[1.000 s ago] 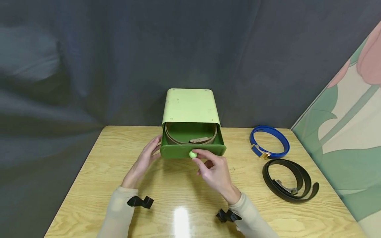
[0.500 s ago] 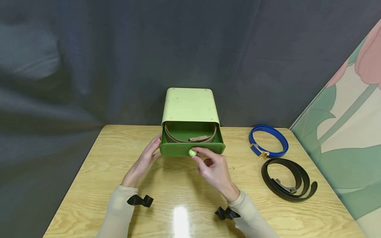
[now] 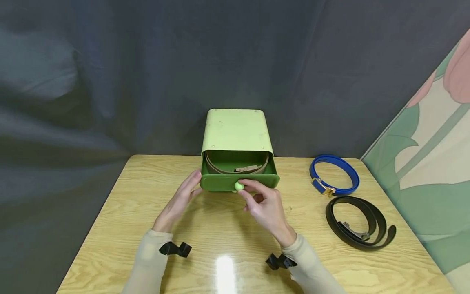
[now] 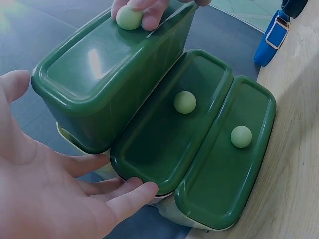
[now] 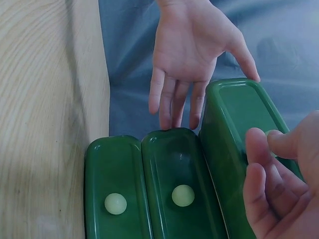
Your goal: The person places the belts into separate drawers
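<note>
A light green cabinet (image 3: 236,128) stands at the table's back with its dark green top drawer (image 3: 220,183) pulled partway out. Coiled inside that drawer is a brown belt (image 3: 247,168). My right hand (image 3: 268,208) pinches the drawer's round pale knob (image 3: 239,186) between thumb and index finger. Spread along the cabinet's left side is my left hand (image 3: 178,204), its fingers extended. In the left wrist view, its fingertips lie at the end of the middle drawer (image 4: 149,149), beneath the top one. The middle and bottom drawers (image 4: 219,179) sit pushed in.
On the right of the wooden table (image 3: 147,179) lie a coiled blue belt (image 3: 345,167) with a gold buckle and a coiled black belt (image 3: 338,228) in front of it. A dark curtain (image 3: 165,73) hangs close behind the cabinet.
The top drawer has slid slightly inward, the right hand moving with it on the knob. The left hand stays beside the cabinet; the belts on the table have not moved.
</note>
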### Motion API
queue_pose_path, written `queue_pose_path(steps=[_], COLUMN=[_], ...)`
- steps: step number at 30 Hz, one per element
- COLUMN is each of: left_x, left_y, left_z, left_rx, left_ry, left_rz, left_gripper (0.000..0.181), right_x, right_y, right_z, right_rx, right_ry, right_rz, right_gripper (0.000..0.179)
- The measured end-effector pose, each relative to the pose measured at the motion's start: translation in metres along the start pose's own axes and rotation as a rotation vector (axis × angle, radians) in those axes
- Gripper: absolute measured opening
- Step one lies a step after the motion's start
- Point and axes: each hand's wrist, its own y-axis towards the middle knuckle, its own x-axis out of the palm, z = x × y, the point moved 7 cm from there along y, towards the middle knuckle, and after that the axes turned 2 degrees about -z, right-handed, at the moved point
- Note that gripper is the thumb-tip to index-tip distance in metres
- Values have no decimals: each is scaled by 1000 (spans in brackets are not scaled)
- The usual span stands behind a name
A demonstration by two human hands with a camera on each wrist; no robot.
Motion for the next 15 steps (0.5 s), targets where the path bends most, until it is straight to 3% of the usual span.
queue_pose_path(steps=[15], left_x=[4], left_y=[0], left_z=[2], left_rx=[24], left_ry=[-9], left_rz=[31], left_gripper=[68], right_x=[0], right_y=[2], right_z=[3], right_rx=[41], right_ry=[53], right_rz=[32], right_gripper=[27])
